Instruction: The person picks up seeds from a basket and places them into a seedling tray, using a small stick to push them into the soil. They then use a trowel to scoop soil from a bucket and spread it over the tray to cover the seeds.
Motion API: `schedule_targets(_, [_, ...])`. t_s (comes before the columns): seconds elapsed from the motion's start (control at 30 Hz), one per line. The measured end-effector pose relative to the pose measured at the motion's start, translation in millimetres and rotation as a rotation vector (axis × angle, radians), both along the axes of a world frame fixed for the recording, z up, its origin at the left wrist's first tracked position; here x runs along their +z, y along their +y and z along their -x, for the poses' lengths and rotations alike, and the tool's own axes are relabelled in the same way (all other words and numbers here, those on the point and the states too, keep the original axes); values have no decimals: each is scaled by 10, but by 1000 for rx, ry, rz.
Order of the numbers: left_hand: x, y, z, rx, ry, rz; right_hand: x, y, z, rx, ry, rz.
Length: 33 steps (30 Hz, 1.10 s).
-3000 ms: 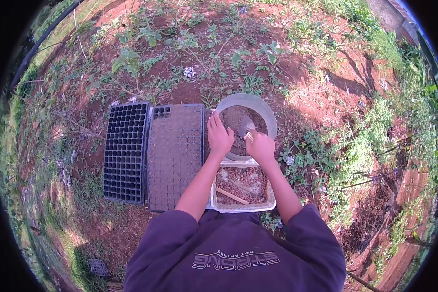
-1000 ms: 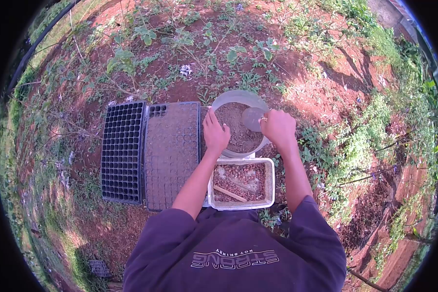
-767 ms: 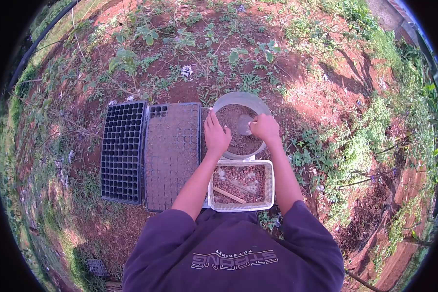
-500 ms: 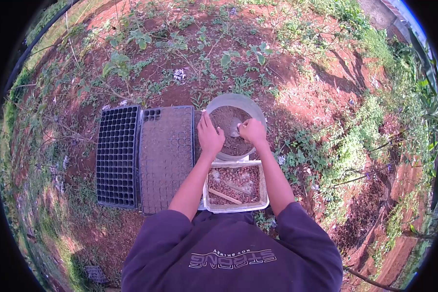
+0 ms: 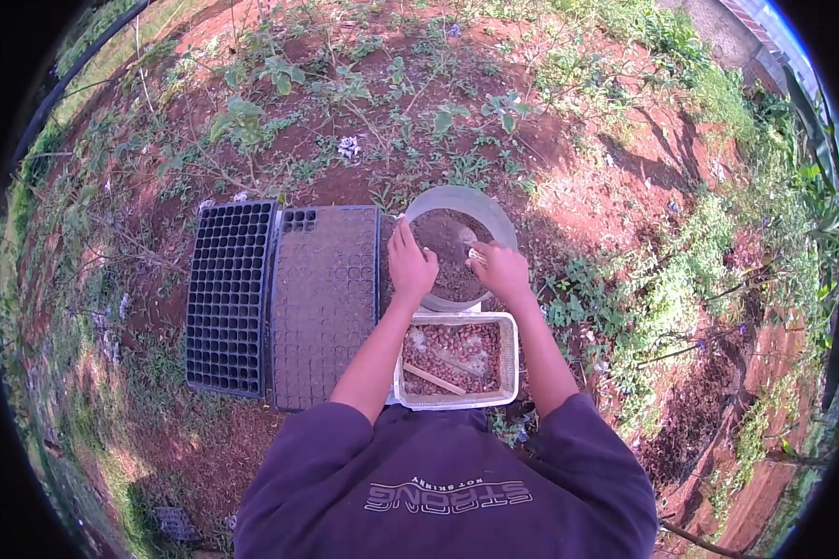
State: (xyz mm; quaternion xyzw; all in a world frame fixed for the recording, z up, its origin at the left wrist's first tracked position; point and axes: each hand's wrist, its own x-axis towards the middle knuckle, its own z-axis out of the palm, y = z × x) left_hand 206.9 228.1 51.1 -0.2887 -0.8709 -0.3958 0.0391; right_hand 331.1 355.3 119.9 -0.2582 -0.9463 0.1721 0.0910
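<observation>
A round translucent tub [image 5: 497, 214] holds dark soil [image 5: 438, 233]. My left hand [image 5: 413, 265] rests on its left rim, fingers stretched out. At the tub's right side my right hand [image 5: 502, 269] is closed round a small scoop [image 5: 473, 250], whose far end is over the soil. Just below the tub sits a white basket [image 5: 510, 359] of reddish-brown seeds [image 5: 471, 345] with a wooden stick [image 5: 434, 378] lying on them. To the left lies a seedling tray filled with soil [image 5: 326, 298], a few cells at its top left being unfilled.
An unfilled black seedling tray [image 5: 228, 298] lies at the far left, beside the soil-filled one. Low plants [image 5: 503, 110] and red soil surround the things. A wall [image 5: 727, 37] stands at the upper right, and a dark fragment [image 5: 175, 524] lies at the lower left.
My right hand has moved right and slightly down, turning so that more of the scoop's handle shows. My left hand stays at the rim. The whole view has shifted slightly.
</observation>
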Motion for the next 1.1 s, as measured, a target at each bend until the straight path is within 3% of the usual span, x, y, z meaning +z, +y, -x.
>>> schedule_targets(0.03, [-10,0,-1,-2,-2,4,5,1,-3,96,9,-127])
schedule_targets(0.17, [-33,-1,15,-2,5,11,-23,12,97,208,10,-238])
schedule_targets(0.43, [2,-35,-2,-20,-5,22,-70,-111,142,-181,-30,182])
schedule_targets(0.57, [-24,-30,8,-29,19,-11,-94,-91,162,-223,-91,266])
schedule_targets(0.83, [13,-54,2,-29,17,25,77,-195,65,35,74,-262])
schedule_targets(0.93, [26,-68,0,-33,7,33,324,-228,50,-29,-52,-239])
schedule_targets(1.1, [52,-78,-6,-43,13,59,189,-111,156,-56,-54,-280])
